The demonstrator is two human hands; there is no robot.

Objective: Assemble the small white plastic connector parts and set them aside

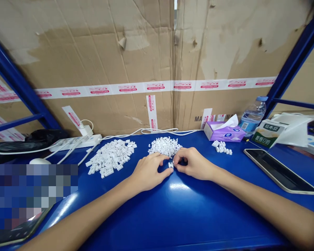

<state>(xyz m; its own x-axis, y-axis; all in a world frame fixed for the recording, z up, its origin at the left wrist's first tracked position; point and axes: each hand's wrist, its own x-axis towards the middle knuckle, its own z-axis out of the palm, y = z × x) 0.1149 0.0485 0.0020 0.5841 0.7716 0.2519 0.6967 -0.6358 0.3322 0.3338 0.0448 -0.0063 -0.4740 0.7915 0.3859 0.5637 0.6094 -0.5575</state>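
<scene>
Logged from my remote view, left to right:

- Black plastic bag (45, 137), upper left of the frame, behind a white power strip (75, 143) with cables plugged in.
- White computer mouse (39, 161), at the left edge of the blue table (199, 216).
- Loose pile of white plastic clips (111, 156), left of center.
- Heap of smaller white pieces (164, 146), center.
- Left hand (148, 171): fingers loosely curved, tips right beside the small white plastic piece (170, 165); contact cannot be told.
- Small white plastic piece: on the table at center, just below the heap.
- Right hand (192, 164): thumb and fingers pinching that piece.
- Short row of white clips (221, 147), right of center.
- Tissue box (223, 131), water bottle (252, 116) and carton (268, 134), along the back edge.
- Dark tablet (279, 170), far right.
</scene>
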